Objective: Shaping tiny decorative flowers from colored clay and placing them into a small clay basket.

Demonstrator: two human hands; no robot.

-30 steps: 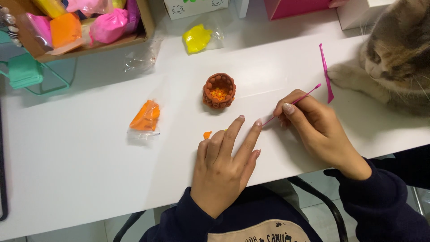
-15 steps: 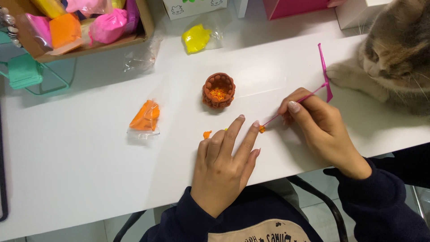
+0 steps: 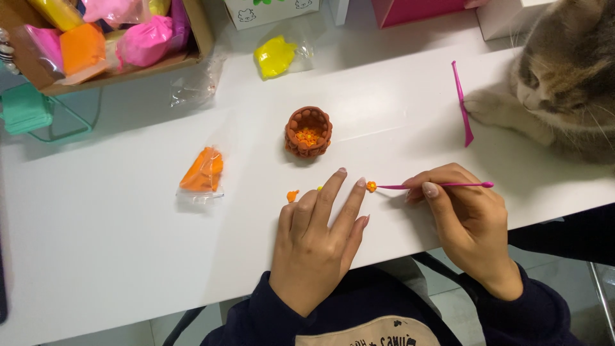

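White table [image 3: 115, 256] bears clay bags, basket, cat.

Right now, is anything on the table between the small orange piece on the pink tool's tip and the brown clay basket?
Nothing visible. The orange piece on the pink tool has bare white table between it and the basket; the left hand's fingertips lie just beside that path.

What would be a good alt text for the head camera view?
A right hand holds a thin pink tool with a tiny orange clay ball on its tip, beside the left hand flat on a white table. A small brown clay basket and a cat are nearby.
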